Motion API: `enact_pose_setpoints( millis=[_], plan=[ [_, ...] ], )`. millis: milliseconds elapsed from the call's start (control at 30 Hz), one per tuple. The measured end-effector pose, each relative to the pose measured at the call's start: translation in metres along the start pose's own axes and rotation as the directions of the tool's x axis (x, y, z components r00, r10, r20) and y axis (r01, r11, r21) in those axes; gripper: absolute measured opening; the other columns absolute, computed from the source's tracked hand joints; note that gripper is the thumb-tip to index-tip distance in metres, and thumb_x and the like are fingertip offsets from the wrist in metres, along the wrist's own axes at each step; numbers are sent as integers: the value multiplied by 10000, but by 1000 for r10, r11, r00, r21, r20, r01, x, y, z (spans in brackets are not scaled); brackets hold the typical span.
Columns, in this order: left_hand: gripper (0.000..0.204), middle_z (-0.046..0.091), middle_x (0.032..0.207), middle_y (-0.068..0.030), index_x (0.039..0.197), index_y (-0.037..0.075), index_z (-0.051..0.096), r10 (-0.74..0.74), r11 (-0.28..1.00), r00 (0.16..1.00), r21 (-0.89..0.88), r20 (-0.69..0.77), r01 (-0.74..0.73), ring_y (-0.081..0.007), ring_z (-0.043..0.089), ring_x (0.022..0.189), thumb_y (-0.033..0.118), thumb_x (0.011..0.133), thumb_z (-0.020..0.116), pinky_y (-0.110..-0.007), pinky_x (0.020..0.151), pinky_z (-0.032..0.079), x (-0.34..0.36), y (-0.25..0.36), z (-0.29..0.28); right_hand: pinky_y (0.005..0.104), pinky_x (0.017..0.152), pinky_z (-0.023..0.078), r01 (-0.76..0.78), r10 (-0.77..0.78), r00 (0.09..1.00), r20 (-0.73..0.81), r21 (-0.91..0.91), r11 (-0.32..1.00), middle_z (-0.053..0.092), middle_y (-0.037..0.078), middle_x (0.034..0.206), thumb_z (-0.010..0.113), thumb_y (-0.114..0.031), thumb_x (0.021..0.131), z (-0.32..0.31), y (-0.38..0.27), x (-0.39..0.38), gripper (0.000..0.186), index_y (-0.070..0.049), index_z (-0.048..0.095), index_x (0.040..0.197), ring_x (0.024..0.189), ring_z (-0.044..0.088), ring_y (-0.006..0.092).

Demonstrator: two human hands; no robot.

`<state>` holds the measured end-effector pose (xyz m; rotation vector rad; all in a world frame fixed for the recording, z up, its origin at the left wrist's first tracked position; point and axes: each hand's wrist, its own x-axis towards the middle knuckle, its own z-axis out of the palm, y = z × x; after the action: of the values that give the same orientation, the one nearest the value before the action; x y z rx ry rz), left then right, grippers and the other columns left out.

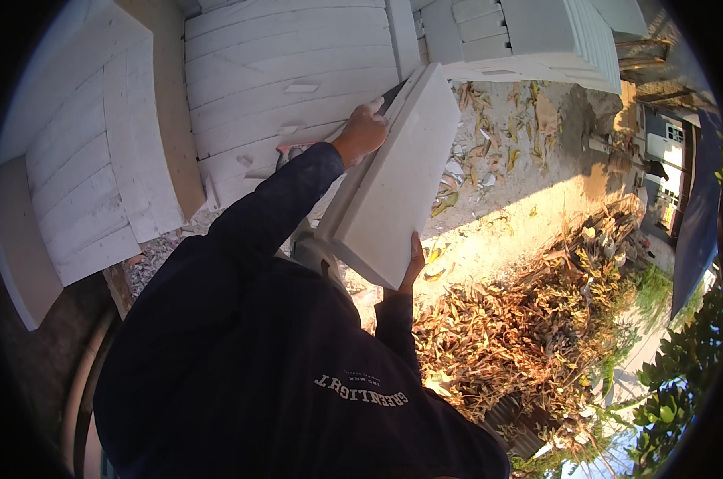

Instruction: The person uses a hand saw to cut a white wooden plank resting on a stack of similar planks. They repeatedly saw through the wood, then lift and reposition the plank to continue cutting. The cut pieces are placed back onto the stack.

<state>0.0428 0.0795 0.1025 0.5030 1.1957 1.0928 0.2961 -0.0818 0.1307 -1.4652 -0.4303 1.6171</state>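
A long white block (405,176), like lightweight aerated concrete, lies tilted in front of me, with a thin ledge along its left side. My left hand (361,133), dusted white at the fingertips, is curled closed at that left edge. Just past its fingers shows a dark flat strip (393,96); whether the hand grips it is unclear. My right hand (413,264) holds the block's near right edge, with part of its fingers hidden. Under my left forearm, a tool with a reddish part (295,146) is partly covered.
White blocks are stacked at left (82,152), behind (290,48) and at far right (565,40). Small white offcuts (302,89) lie on the back stack. Dry leaves (521,327) pile up on the ground to the right, beside a sunlit sandy strip (529,215).
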Motion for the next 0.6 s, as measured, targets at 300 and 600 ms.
enact_pose_setpoints(
  millis=[300, 600],
  plan=[
    [699, 656, 1269, -279, 1369, -130, 575, -243, 967, 967, 101, 72, 235, -314, 687, 1108, 256, 841, 819, -389, 959, 518, 16, 8, 15, 365, 940, 553, -12, 12, 1000, 5, 33, 999, 682, 143, 1166, 563, -397, 1058, -2, 12, 3, 528, 47, 572, 1344, 1044, 679, 253],
    [812, 651, 1111, -297, 1213, -238, 462, -204, 954, 978, 216, -34, 207, -362, 721, 923, 203, 691, 901, -418, 782, 599, -4, 28, 16, 359, 955, 541, -38, 36, 999, 25, 88, 995, 675, 153, 1199, 582, -376, 1041, -3, 32, -15, 532, 53, 564, 1353, 1080, 670, 252]
  ],
)
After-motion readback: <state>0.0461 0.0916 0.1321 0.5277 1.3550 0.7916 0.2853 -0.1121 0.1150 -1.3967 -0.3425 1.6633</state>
